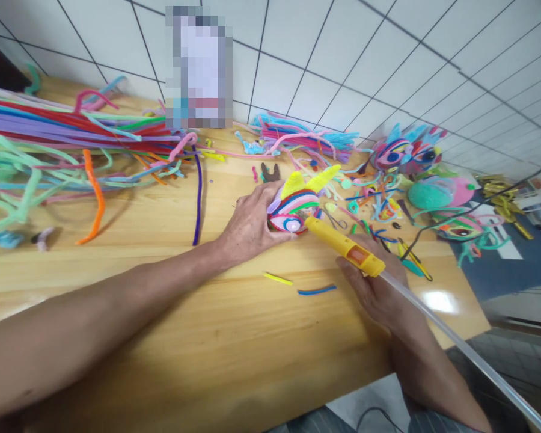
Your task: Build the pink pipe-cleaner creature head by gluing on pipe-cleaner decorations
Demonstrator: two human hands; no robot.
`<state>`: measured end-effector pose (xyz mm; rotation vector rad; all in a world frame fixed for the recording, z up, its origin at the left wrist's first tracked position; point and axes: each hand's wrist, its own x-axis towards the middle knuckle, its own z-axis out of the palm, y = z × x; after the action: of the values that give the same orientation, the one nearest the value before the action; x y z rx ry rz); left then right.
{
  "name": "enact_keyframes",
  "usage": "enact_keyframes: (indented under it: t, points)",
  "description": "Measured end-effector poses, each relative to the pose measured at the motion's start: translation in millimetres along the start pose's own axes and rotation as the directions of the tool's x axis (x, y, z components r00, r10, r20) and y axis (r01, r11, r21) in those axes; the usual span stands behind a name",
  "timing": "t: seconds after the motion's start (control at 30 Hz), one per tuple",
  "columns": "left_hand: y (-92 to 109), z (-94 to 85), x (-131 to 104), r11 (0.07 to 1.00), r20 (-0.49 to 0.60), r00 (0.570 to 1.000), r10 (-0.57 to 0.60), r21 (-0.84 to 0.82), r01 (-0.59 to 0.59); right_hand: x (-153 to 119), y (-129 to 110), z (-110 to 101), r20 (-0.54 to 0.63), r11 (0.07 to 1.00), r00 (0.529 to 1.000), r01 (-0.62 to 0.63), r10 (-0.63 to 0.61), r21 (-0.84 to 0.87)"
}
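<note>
Left hand [255,219]: we've got thumb and fingers pinching the craft piece [297,204]; if it twists, we'd probably burn a fingertip.
Craft piece: between the table's [216,337] back and front edges.
Right hand [383,279]: wrapped around the glue gun [347,248], some fingers hidden.
Glue gun: can't tell if its tip touches; squeezing too hard might blob the eye [293,225].
Glue stick [460,349]: pokes past the front edge, so a bump could wreck our aim.

Left hand [253,221] grips figure [294,207], right hand [383,288] glue gun [336,240].
</note>
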<state>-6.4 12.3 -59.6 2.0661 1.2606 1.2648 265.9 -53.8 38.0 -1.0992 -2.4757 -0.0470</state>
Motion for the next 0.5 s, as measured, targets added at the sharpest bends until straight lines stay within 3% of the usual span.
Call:
enact_keyframes:
  t: [0.5]
  points:
    - [2.0,-1.4,0.8,0.999,0.018,0.999,-0.038,-0.007,0.038,0.9,-3.0,-0.3,0.029,0.999,0.998,-0.05,0.05,0.021]
